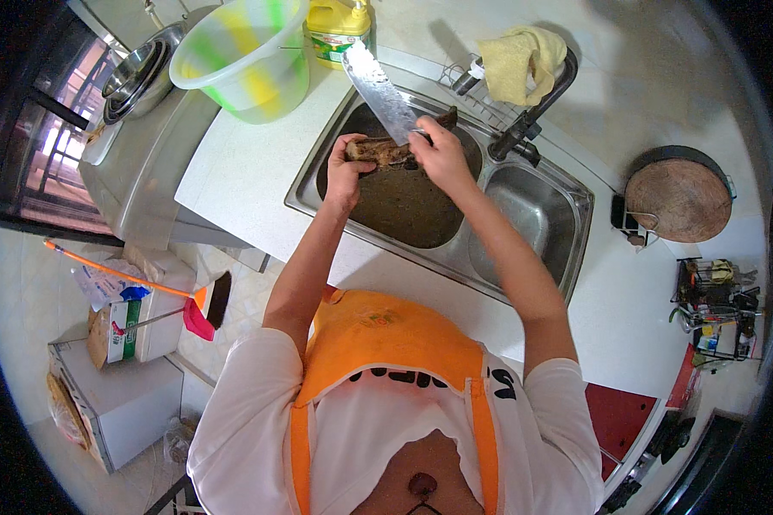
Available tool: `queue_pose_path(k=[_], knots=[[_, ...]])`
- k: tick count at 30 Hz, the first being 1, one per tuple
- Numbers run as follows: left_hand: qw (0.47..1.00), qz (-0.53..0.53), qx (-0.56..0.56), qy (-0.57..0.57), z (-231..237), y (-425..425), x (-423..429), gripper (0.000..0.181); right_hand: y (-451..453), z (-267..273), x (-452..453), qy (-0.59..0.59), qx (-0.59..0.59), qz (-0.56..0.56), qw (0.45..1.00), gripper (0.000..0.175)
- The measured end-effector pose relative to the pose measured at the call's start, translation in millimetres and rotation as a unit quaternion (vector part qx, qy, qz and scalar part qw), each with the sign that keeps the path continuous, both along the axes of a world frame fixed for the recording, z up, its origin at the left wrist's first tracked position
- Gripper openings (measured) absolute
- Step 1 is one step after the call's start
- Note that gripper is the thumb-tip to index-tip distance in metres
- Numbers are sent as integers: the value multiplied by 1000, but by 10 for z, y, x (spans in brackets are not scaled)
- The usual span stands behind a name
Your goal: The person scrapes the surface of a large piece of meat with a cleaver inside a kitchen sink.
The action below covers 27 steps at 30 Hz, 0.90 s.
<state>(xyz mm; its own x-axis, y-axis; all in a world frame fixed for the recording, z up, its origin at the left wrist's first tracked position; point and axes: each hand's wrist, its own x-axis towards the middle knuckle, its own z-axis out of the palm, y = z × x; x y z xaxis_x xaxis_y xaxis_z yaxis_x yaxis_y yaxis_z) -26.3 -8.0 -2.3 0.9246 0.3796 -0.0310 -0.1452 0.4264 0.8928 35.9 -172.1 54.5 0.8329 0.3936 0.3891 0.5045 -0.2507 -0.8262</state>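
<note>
Over the larger basin of a double stainless steel sink, my left hand grips the left end of a long brown piece of food, perhaps cured meat or a root. A broad-bladed metal kitchen knife is in my right hand, its blade slanting up and to the left across the brown piece. The piece's far end rises beyond the right hand. Murky brown water lies in the basin below. My fingers hide the knife's handle and part of the piece.
Left of the sink stand a green and yellow plastic tub and a yellow bottle. A black faucet with a yellow cloth rises behind the sink. Farther right, a round wooden board leans by the wall. Metal bowls sit at upper left.
</note>
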Motion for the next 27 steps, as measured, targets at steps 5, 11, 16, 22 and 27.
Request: queue_pose_path(k=[5,11,16,22,27], knots=[[1000,12,-9,-9,79,-85,-34,51,404,-128,-117,53,115,-8,992,15],[998,45,39,-10,143,-164,-68,50,486,-19,-243,-61,114,-53,990,16],[999,32,-14,-12,153,-216,-54,49,489,-49,-272,-67,130,-28,989,17],[999,36,-15,-7,157,-247,-71,49,424,-36,-215,-143,73,-48,986,20],[999,36,14,-2,189,-275,-72,49,320,-13,-191,-95,62,-69,991,25]])
